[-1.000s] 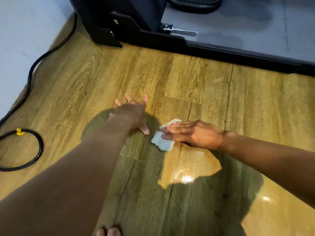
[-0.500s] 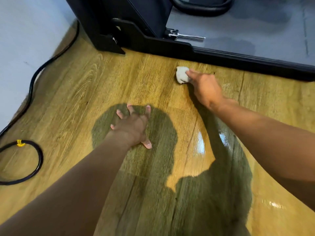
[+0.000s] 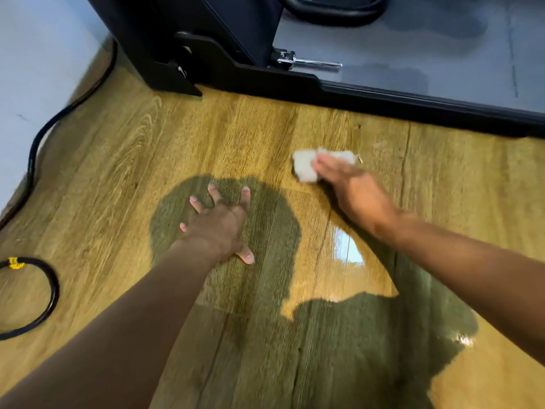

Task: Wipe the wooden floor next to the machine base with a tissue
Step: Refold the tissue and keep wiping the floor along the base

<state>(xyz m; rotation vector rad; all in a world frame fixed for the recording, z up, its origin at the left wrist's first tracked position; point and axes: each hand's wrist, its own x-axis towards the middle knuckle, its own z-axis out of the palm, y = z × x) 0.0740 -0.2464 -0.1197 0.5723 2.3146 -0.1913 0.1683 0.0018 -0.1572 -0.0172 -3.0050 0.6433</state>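
Tissue count is one: a single white crumpled wad lying flat on the wooden floor, pinned under the right hand, a short way out from the machine base and not touching it.

Going from near to far: two bare forearms come in from the bottom corners. The left hand is planted palm-down on the planks with its fingers spread wide, gripping nothing, sitting inside a dark shadow patch. Just right of it there's a shiny glare spot on the boards. The right hand is a bit blurred, stretched flat with the fingers extended over the wad, pressing it down rather than pinching it.

Off to the left, one black cable curls in a loop with a single yellow tag on it, then runs up along the pale wall.

Farther back, the black base runs across the top, with one chrome pin sticking out sideways. Behind that is a grey mat and a black curved bar.

Floor is yellowish wood-grain planks, glossy, with the seams visible.
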